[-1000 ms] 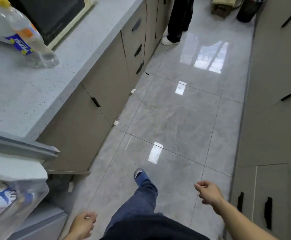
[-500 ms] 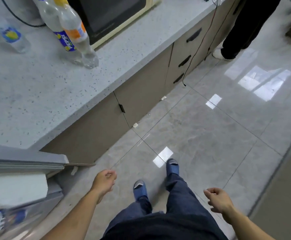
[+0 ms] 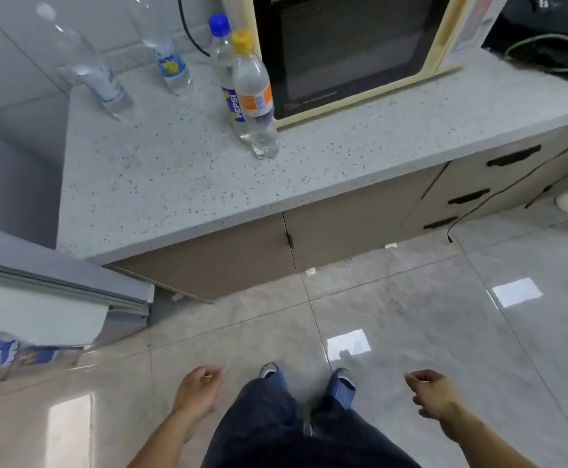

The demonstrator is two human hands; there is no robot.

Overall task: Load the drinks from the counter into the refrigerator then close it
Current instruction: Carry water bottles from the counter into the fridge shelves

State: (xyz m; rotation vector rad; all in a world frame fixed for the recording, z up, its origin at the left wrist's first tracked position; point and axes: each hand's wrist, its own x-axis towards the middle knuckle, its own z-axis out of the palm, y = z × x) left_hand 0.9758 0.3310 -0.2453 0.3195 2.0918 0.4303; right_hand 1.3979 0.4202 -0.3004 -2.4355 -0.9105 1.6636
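Both hands hang low over the floor tiles, holding nothing. The left hand (image 3: 198,388) has its fingers loosely curled inward, thumb near the fingertips; the right hand (image 3: 435,393) is likewise loosely curled and touches nothing.

Four bottles stand upright on the speckled counter (image 3: 174,184), caps up, their long axes vertical though they appear to lean in the wide-angle view. A yellow-capped bottle (image 3: 253,96) with an orange label is nearest the counter's front, just beside the microwave (image 3: 353,52). A blue-capped bottle (image 3: 225,79) stands touching or just behind it. Farther left are a clear bottle with a blue and yellow label (image 3: 171,67) and a clear bottle (image 3: 101,84) near the wall.

At lower left the open refrigerator door (image 3: 56,298) shows a shelf with blue-printed packaging (image 3: 9,351) in it.
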